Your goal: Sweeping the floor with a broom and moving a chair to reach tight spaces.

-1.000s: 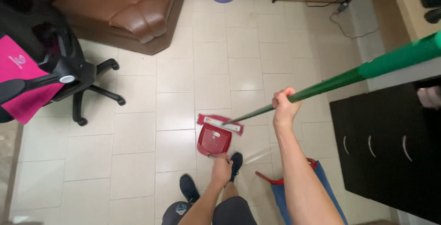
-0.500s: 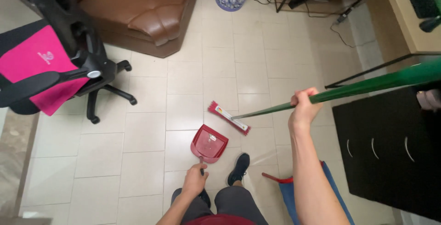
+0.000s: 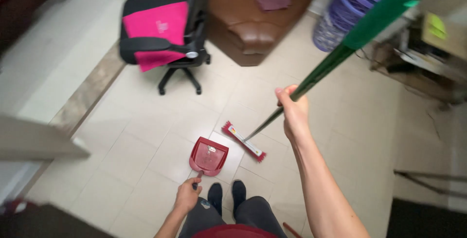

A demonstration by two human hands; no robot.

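My left hand [image 3: 187,195] grips the short handle of a red dustpan [image 3: 209,156] that lies flat on the tiled floor just ahead of my shoes. My right hand [image 3: 293,111] is closed around the green handle of a broom [image 3: 335,55], which slants up to the top right. The broom's red and white head [image 3: 243,141] rests on the floor, just right of the dustpan's mouth and a little apart from it.
A black office chair with a pink cloth [image 3: 163,36] stands at the upper left. A brown leather sofa [image 3: 248,19] is behind it. A purple basket [image 3: 343,12] is at the upper right, next to cluttered shelving [image 3: 428,53]. A raised stone step [image 3: 85,97] borders the left.
My view has swung left and forward, so the chair and sofa moved toward the top centre. The broom handle now points steeply up. Dustpan and broom head stay near my feet.
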